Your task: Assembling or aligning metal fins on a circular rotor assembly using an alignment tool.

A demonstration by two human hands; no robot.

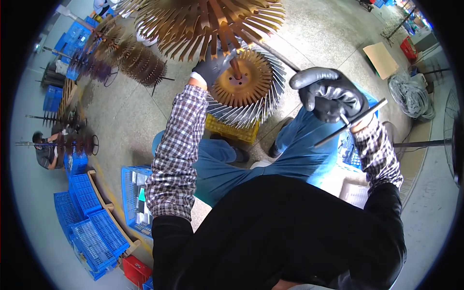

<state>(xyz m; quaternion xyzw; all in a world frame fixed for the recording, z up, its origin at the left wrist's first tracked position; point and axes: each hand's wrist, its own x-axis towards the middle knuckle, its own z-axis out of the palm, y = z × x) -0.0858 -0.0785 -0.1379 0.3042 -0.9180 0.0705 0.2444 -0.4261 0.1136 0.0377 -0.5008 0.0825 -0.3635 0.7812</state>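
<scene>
Black-gloved right hand [333,94] grips a slim T-shaped metal tool [333,134].

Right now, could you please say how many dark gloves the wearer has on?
2: one on the left hand, near the upper bladed wheel; one on the right hand, at the T-handled tool.

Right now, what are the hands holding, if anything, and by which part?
Right hand: T-handled metal rod, gripped by its shaft near the crossbar. Left hand: fingers partly hidden by the upper finned wheel, so its hold can't be told.
</scene>
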